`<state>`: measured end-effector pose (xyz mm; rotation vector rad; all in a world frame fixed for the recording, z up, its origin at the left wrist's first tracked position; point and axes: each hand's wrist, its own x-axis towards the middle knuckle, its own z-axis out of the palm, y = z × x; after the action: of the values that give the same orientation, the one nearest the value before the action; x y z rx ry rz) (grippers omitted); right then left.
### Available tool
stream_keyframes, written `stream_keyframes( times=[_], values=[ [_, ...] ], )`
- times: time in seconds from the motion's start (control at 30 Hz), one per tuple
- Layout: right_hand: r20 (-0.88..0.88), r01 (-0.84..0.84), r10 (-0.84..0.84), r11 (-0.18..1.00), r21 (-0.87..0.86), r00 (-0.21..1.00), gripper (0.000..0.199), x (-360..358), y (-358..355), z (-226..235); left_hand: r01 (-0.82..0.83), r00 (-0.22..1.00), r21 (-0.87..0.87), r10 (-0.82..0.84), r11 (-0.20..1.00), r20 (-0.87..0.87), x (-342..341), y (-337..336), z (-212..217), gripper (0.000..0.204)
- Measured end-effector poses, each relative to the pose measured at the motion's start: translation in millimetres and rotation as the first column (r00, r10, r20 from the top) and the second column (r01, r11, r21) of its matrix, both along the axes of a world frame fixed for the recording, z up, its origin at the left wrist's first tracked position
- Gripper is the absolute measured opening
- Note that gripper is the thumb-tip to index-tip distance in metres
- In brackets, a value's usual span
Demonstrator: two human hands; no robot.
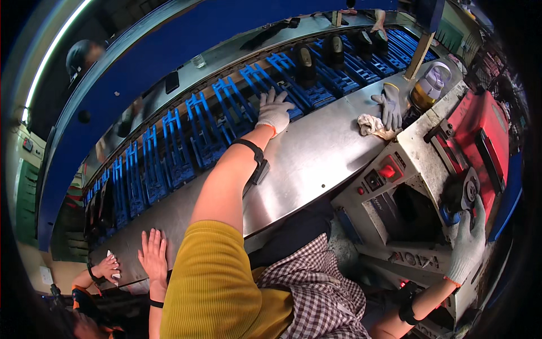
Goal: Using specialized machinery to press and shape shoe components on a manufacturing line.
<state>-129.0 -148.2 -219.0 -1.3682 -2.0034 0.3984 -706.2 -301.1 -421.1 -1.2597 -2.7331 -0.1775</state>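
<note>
The person's left hand [275, 111], in a white knitted glove with an orange cuff, lies flat with its fingers [270, 97] spread open on a blue plastic carrier [265, 85] at the far edge of the steel tabletop [316, 152]. The carrier is one of a long curved row of bright blue slotted frames, each built of parallel ribs; beyond the fingers to the right, several frames bear dark shoes [305, 62].

The right hand [467, 246], gloved the same way, has its fingers curled shut around a dark round knob [464, 193] with a blue piece below it, on the side of a grey machine [406, 186] with a red button [387, 171].

A loose white glove [389, 104] and a crumpled rag [370, 125] lie on the tabletop, well right of the left fingers. Another person's bare hands [152, 254] rest at the tabletop's near edge.
</note>
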Motion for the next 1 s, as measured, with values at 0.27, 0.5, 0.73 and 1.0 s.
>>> stream_keyframes(
  times=[0.27,0.5,0.73,1.0],
  values=[
    [-0.012,-0.038,0.038,0.998,0.044,0.999,0.047,3.9,4.5,-5.2,0.071,0.995,0.041,-0.068,0.997,-0.072,-2.6,2.3,1.4,0.047],
    [0.000,-0.053,0.053,0.998,0.039,0.999,0.047,3.1,5.4,-4.1,-0.116,0.987,0.244,0.140,0.963,-0.083,14.8,-3.6,4.4,0.047],
    [0.049,-0.029,0.026,0.997,0.073,0.998,0.045,-1.7,-3.8,1.6,-0.621,0.580,0.702,0.807,0.349,0.111,-35.2,-94.9,53.1,0.081],
    [-0.042,-0.024,0.025,0.999,0.029,0.999,0.046,-9.4,-7.4,3.4,-0.884,0.175,0.291,0.318,-0.366,0.932,-154.5,-162.1,57.3,0.155]
  ],
)
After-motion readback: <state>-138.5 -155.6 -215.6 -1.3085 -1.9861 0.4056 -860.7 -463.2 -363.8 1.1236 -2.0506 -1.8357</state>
